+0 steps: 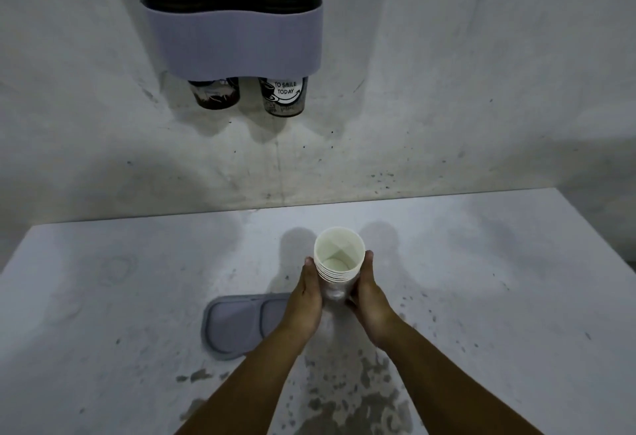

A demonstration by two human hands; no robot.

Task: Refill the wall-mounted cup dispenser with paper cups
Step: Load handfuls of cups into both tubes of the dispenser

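Over the grey counter (103, 297), left hand (304, 300) and right hand (370, 297) clasp the upright cup stack (339, 262) between them.

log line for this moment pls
both hands: left hand and right hand hold cup stack | lid on counter | dispenser not yet refilled

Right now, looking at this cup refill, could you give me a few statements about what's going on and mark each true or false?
1. Both hands, left hand and right hand, hold the stack of paper cups. True.
2. The stack is upside down. False: its open mouth faces up.
3. Two printed cups poke out below the dispenser. True.
4. The grey lid sits on top of the dispenser. False: it lies on the counter, beside the left hand.
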